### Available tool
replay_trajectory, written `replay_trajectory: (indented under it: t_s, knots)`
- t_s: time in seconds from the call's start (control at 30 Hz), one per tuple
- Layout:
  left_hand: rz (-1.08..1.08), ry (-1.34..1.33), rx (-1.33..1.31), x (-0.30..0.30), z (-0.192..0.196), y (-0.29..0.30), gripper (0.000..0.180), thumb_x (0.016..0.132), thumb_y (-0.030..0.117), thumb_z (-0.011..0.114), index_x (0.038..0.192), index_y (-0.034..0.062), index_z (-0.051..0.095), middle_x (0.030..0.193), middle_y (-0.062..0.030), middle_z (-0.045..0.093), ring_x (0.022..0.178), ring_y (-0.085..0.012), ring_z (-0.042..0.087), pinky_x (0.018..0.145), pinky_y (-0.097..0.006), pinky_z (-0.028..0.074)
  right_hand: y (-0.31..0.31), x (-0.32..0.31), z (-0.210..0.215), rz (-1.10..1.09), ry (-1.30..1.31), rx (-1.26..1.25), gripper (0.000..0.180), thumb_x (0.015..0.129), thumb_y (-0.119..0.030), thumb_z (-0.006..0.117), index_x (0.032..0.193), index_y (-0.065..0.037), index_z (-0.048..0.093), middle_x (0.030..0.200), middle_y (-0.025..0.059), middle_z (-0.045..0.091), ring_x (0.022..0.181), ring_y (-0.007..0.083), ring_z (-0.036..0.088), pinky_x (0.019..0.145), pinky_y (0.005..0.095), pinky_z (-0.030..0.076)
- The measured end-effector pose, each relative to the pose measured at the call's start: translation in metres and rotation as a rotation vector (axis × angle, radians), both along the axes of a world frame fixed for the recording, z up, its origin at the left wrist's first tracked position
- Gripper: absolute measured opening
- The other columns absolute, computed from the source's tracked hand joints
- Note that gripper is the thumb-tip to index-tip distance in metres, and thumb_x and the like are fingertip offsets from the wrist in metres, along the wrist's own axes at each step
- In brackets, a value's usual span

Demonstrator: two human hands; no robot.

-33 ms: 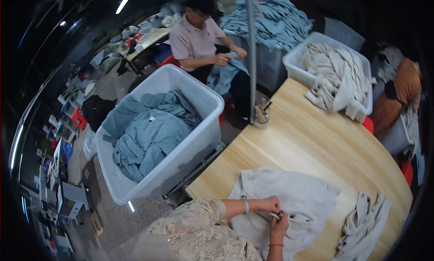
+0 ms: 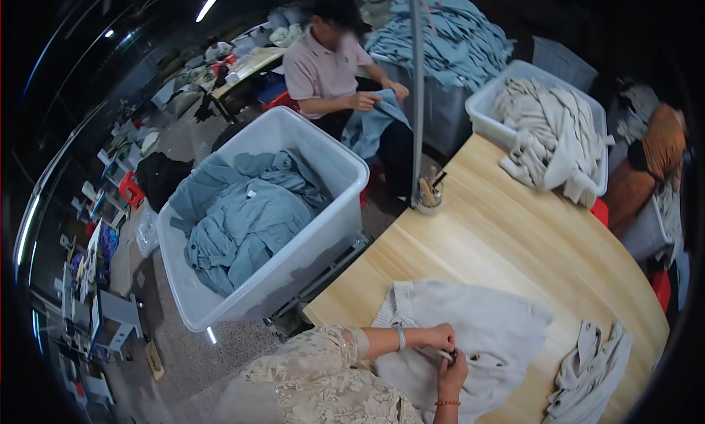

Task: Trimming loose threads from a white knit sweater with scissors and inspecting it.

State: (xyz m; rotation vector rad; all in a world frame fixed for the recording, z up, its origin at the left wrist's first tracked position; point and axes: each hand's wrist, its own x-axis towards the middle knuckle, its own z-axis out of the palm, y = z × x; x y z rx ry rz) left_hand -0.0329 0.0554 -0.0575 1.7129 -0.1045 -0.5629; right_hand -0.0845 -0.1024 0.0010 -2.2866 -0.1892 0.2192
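An off-white knit cardigan [image 2: 507, 321] with a ribbed edge and dark buttons lies spread on the table in front of me. My left hand [image 2: 440, 337] is closed, its fingertips pinching the cardigan by its buttoned edge. Just below it, my right hand [image 2: 452, 372] is closed on a raised fold of the same edge, with a dark button or similar small piece between the fingers. The two hands almost touch. Exactly what the fingertips grip is partly hidden.
On the wooden table [image 2: 507, 211], another buttoned off-white garment [image 2: 590, 369] lies to the right. A metal cup of tools [image 2: 428, 198] stands by a pole. White bins hold blue-grey garments [image 2: 250, 218] and off-white ones [image 2: 551, 123]. A seated co-worker [image 2: 323, 71] handles blue cloth.
The whole view has shifted slightly. Both my hands stay at the same spot on the cardigan, their fingers barely altered.
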Motion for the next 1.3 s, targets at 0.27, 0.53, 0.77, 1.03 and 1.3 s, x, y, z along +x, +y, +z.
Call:
replay_trajectory:
  t_s: [0.27,0.53,0.77,1.03,1.3]
  knots:
    - [-0.227,-0.214,0.072,-0.018,0.028,0.02,0.02,0.072,0.017,0.064,0.085,0.0013,0.068,0.079,-0.0125,0.067,0.073,-0.0239,0.062,0.067,-0.035,0.049,-0.009,0.014,-0.011,0.232,-0.071,-0.006,0.026,0.077,-0.003,0.061,0.102,0.004,0.062,0.089,0.0218,0.064,0.08,0.035,0.064,0.073,0.0394,0.05]
    - [-0.029,-0.346,0.214,-0.017,0.018,0.022,0.022,0.069,0.017,0.058,0.082,0.003,0.068,0.077,-0.0189,0.065,0.071,-0.0363,0.062,0.064,-0.042,0.049,-0.007,0.03,-0.005,0.364,-0.048,-0.046,0.028,0.075,0.003,0.051,0.1,0.0,0.064,0.085,0.0201,0.062,0.081,0.0384,0.06,0.073,0.0446,0.048]
    - [-0.061,-0.309,0.277,-0.028,0.03,0.023,0.02,0.074,0.016,0.058,0.087,0.0035,0.067,0.081,-0.0182,0.066,0.079,-0.0364,0.063,0.069,-0.042,0.049,-0.005,0.023,-0.015,0.328,-0.118,0.012,0.018,0.075,0.004,0.051,0.089,0.001,0.063,0.082,0.0199,0.06,0.079,0.0379,0.058,0.072,0.0452,0.047]
    - [0.04,-0.375,0.273,-0.029,-0.003,0.032,0.018,0.073,0.02,0.058,0.082,0.0058,0.063,0.082,-0.0165,0.062,0.083,-0.0357,0.058,0.074,-0.045,0.047,-0.028,0.019,0.002,0.324,0.096,-0.19,0.021,0.082,-0.024,0.063,0.081,-0.003,0.063,0.074,0.0175,0.062,0.071,0.0363,0.062,0.064,0.0448,0.048]
    - [0.051,-0.833,0.655,-0.018,0.035,0.031,0.02,0.069,0.006,0.064,0.088,0.0075,0.061,0.094,-0.0141,0.055,0.089,-0.0342,0.053,0.075,-0.043,0.043,-0.042,0.02,0.009,0.135,0.005,-0.258,0.011,0.083,-0.014,0.059,0.091,-0.007,0.062,0.093,0.0096,0.061,0.08,0.0342,0.061,0.069,0.043,0.05]
